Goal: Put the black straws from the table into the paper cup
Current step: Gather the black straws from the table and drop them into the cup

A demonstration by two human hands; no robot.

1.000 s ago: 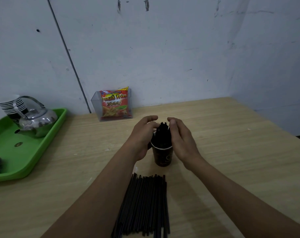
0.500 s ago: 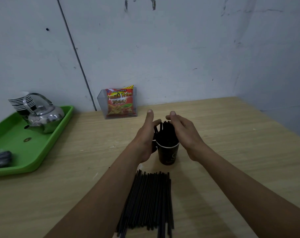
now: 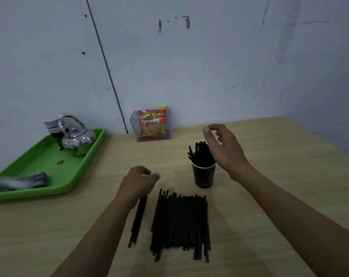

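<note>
— Where are the straws lying?
— The pile of black straws (image 3: 179, 222) is lying flat on the table (image 3: 269, 186), with the long axes running from us toward the paper cup (image 3: 203, 177) just beyond. The standing straws (image 3: 198, 154) are filling the cup, fanning slightly left.
— And our hands?
— Our right hand (image 3: 223, 150) is hovering beside them, loosely curled and holding nothing. Our left hand (image 3: 138, 182) is curling over a small bunch (image 3: 137, 220) left of the pile. We cannot tell whether it is gripping.
</note>
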